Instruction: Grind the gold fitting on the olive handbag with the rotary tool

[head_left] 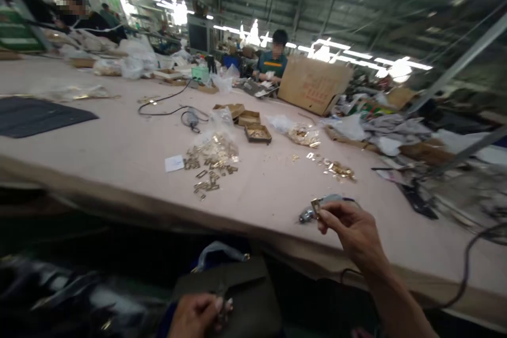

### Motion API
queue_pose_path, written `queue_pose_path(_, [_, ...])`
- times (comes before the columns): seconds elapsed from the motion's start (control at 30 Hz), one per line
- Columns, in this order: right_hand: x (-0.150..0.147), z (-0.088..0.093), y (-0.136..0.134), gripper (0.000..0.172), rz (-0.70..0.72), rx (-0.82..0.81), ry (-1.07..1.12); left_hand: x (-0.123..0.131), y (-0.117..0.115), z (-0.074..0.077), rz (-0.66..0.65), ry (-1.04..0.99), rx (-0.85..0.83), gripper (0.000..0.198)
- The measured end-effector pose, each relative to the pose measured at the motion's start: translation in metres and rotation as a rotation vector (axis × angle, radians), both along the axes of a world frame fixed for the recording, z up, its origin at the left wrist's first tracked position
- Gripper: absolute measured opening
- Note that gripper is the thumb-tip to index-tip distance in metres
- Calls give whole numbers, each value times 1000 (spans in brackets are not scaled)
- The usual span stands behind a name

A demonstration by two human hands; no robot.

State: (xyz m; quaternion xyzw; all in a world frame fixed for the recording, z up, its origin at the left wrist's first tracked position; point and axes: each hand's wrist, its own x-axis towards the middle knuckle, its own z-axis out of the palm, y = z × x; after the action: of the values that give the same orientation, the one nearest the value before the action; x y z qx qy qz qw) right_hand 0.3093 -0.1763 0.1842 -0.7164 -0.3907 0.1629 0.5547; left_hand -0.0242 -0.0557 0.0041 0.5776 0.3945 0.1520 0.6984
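Above the table's front edge, my right hand (348, 224) pinches a small rectangular metal buckle piece (316, 208). Just behind it on the table lies a grey power tool (330, 199), partly hidden by the fingers. My left hand (196, 314) is at the bottom, its fingers closed at a dark bag (251, 296) below the table edge; blur hides what they hold. The bag has a handle (222, 249) in clear wrap. A heap of metal buckles (212, 156) lies mid-table beside a white paper (174, 163). More gold pieces (340, 170) are scattered to the right.
Small cardboard trays (257, 134) stand behind the buckle heap. A large cardboard box (312, 84) is at the back, near a seated person (273, 60). A black sheet (39, 115) lies at left. A black cable (467, 269) hangs over the right edge.
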Motion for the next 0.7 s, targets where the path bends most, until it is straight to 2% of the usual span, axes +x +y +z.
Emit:
queue_pose_path(0.07, [-61, -29, 6, 34, 72, -65, 135, 0, -6, 13, 31, -36, -51, 62])
queue_pose_path(0.13, [-116, -63, 11, 39, 172, -123, 284, 1, -8, 18, 103, -33, -91, 57])
queue_pose_path(0.2, [-158, -93, 16, 43, 248, -161, 388, 1, -9, 18, 125, -49, -142, 50])
queue_pose_path(0.27, [-184, -116, 18, 44, 283, -200, 377, -1, -10, 16, 152, -60, -171, 45])
queue_pose_path(0.33, [-194, -129, 20, 40, 314, -250, 259, -4, -12, 15, 159, -67, -183, 42])
queue_pose_path(0.47, [-190, -135, 21, 35, 402, -309, 49, -6, -12, 13, 122, -81, -194, 41])
queue_pose_path(0.6, [-185, -142, 20, 33, 429, -306, 114, -7, -8, 13, 75, -76, -183, 45])
queue_pose_path(0.7, [-188, -149, 20, 27, 394, -279, 165, -7, -7, 15, 66, -34, -163, 44])
